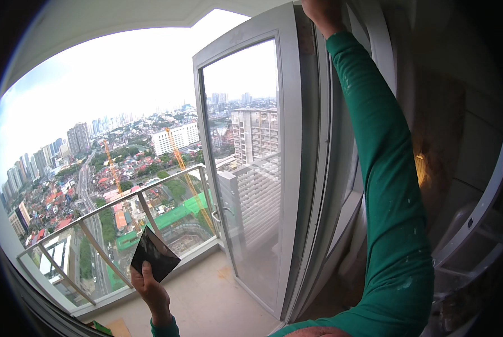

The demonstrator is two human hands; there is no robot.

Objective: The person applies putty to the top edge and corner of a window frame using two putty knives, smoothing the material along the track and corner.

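Observation:
My left hand (148, 285) is closed on a black square sheet (155, 255), thin and flat with a slight sheen, its thumb pressed on the near face. It is held up in front of the balcony railing (143, 209). High at the upper edge, my right hand (322, 16) reaches up beside the door frame (322, 140), at the end of a long green sleeve marked with pale specks. The picture cuts off its fingers, so what they touch is hidden. Left of that arm stands a grey-framed glass door (289, 123), swung out over the balcony.
A pale balcony floor (206, 281) lies below, with a small green and tan item (114, 327) at its near edge. Beyond the railing is a long drop to streets, buildings and yellow cranes (175, 149). A dim room with a lamp (420, 168) is at right.

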